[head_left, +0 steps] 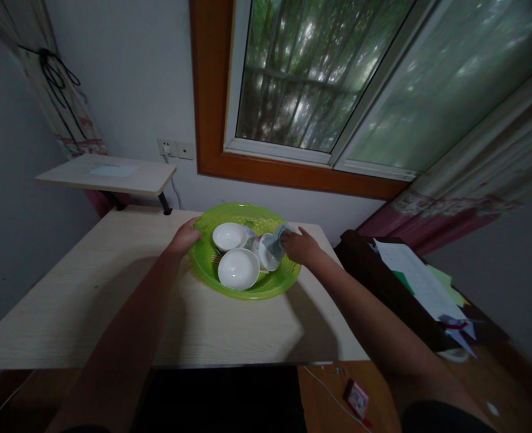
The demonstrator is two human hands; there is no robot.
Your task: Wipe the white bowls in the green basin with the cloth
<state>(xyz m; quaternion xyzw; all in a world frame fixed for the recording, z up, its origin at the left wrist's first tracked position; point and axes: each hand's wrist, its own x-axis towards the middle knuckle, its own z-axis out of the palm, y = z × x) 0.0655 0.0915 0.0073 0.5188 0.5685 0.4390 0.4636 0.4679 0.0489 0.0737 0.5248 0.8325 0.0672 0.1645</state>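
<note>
A green plastic basin (245, 294) stands on the pale wooden desk (229, 337), slightly tilted in view. My left hand (185, 236) grips its left rim. In my right hand (300, 245), over the basin's right side, is a grey-blue cloth (277, 240). The cloth hangs against a white bowl (268, 257) tipped on its side, partly covering it. Two more white bowls lie in the basin, one at the back (229, 236) and one at the front (238, 269). Parts of some utensils (215, 258) show beside them, mostly hidden.
A small raised shelf (67, 171) with a paper stands at the desk's back left. Behind the desk are a wall socket (167, 148) and a window (306, 78). To the right, papers (414, 276) lie on a dark piece of furniture. A pink box (356, 398) is on the floor.
</note>
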